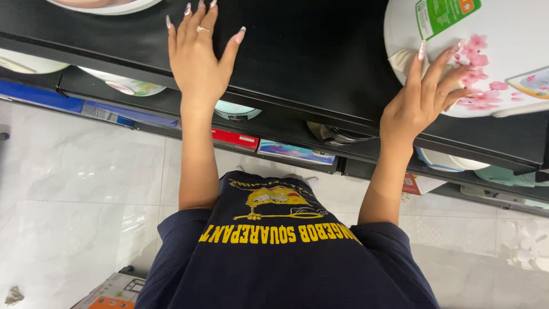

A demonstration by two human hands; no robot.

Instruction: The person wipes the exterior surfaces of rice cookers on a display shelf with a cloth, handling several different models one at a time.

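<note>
Left hand point(197, 54) lies flat on the black shelf point(309, 51), fingers spread, holding nothing — bare shelf to its right. Right hand point(426, 91), open, fingertips resting on the white flowered appliance lid point(503, 51) w/ green label point(443, 14) just above.

We looked down on black shelving point(320, 51), stacked in tiers, the top shelf matte and dark. Below it lay a floor of glossy white marble-look tiles point(80, 189) with faint grey veining and thin joints. Light was bright and even, with soft reflections on the tiles. No walls or windows were in view.
</note>
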